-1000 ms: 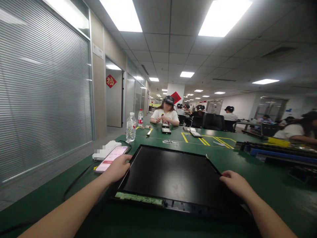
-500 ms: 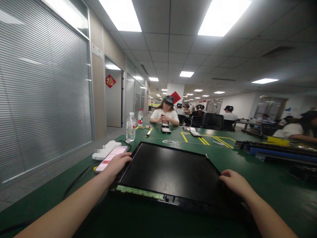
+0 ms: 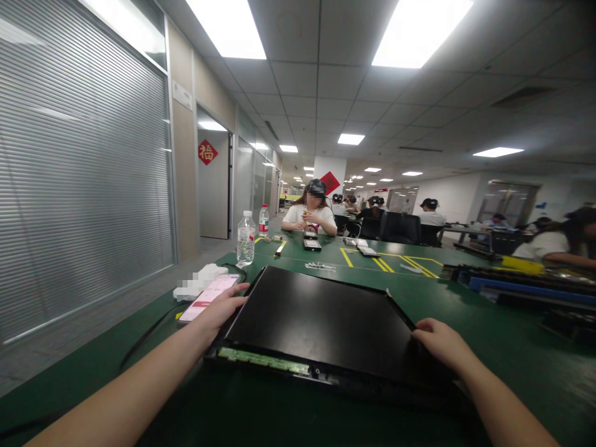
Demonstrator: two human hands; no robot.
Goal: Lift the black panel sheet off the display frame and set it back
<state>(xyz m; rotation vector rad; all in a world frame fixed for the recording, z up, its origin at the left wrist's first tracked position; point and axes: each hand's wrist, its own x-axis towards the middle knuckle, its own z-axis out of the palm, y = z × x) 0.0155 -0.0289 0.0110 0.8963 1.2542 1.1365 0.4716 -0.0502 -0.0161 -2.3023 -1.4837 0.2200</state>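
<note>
a dark panel in a thin black surround, broad face up at the near middle of the green bench, between a person's two bare hands. the left hand meets the left edge with its fingers parted; from here i cannot tell whether they grasp it or merely rest against it. the right hand grasps the right edge, thumb at the rim, the other fingers largely out of sight. along the near edge runs an exposed green strip.

for sound handling, in my judgement: support both sides evenly, keep the fingers on the rim and off the broad face, and let neither side rise ahead of the other, since a wide, thin sheet may crack if twisted. pressure on the green strip is best avoided. the phone lies close beside the left hand, which leaves little room to swing outward.

hidden or unclear: the panel's underside, and so whether it rests flat or is tipped; the near right corner, lost in shadow; how panel and surround join. a white object beside the phone is partly blurred out, the long dark and blue parts at right are too dim to sort, and whatever the person across the bench handles is too small to name.
</note>
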